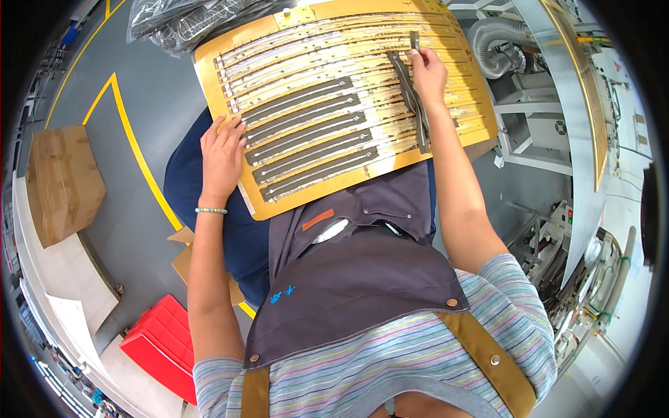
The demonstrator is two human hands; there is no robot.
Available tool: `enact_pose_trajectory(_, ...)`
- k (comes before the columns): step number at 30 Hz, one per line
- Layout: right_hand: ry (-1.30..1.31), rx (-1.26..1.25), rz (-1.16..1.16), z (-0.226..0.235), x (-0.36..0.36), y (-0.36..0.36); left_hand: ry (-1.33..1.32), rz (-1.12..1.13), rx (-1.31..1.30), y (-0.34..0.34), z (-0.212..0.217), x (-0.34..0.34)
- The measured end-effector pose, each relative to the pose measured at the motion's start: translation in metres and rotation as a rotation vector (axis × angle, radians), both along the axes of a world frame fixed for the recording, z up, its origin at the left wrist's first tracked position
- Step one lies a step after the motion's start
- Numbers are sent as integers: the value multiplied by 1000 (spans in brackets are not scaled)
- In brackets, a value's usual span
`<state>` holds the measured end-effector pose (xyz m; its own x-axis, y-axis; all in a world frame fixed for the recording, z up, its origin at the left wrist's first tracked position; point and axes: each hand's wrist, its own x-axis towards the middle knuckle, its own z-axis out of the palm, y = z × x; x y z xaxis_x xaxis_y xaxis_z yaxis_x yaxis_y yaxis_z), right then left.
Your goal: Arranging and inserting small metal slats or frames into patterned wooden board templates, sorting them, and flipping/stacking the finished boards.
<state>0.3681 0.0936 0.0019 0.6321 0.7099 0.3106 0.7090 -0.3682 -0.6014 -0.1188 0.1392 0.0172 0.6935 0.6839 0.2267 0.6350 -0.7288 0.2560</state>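
Note:
A yellow board (306,202) with long parallel slots lies tilted across my lap. On its lower left part, several dark grey zippers (310,136), each with a pale line along the middle, lie side by side in rows. My left hand (221,155) rests on the board's left edge, fingers stretched out, the tips by the left end of the top zipper. Over the right half, my right hand (427,75) is closed in a pinch on a loose dark zipper (414,40). More loose dark zippers (408,90) hang or lie beneath that hand and wrist; their overlap hides how many.
Clear plastic bags (185,24) lie beyond the board's far left corner. A cardboard box (66,184) and a red bin (164,345) stand on the left. To the right are a flexible silver duct (496,45) and a white machine frame (536,157).

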Motion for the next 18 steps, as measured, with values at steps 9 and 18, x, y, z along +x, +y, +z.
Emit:
enact_pose_trajectory(9,575,-281,841,84,-152,-81,-1015,70,-1334,-78,36,104)
enact_pose_trajectory(18,1687,-701,944,77,-178,-81,-1055,-115,-1365,-69,16,64)
